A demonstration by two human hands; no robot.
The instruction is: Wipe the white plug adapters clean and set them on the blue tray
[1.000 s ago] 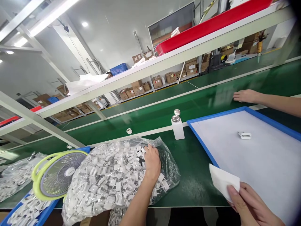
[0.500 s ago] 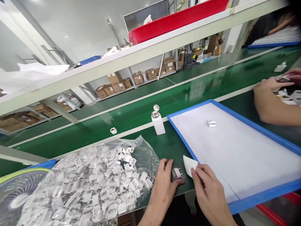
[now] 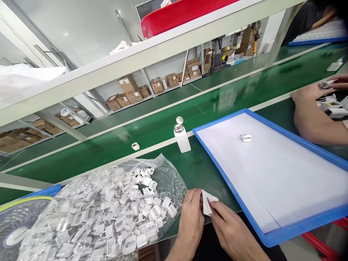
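Note:
My left hand (image 3: 191, 220) is closed at the front edge of the green table, holding a small white plug housing that is now almost hidden. A folded white wipe (image 3: 207, 203), cloth or paper, is pinched in my right hand (image 3: 227, 229) and pressed against the plug housing. Left of my hands, a clear plastic bag (image 3: 174, 180) spreads out with many white plug housings (image 3: 130, 217) in it. To the right lies a white tray (image 3: 285, 174) with a blue rim, bearing one white plug housing (image 3: 246, 138).
A white bottle (image 3: 183, 141) with an open metal cap stands behind my hands. One white piece (image 3: 135, 146) lies on the green strip. A fan (image 3: 20, 232) sits at left. A co-worker's hands (image 3: 310, 94) handle a part at right. A shelf beam (image 3: 163, 61) crosses overhead.
My right hand has moved left with the wipe and brought it onto the plug housing at my left hand. My left fingers have closed in. The view has shifted slightly.

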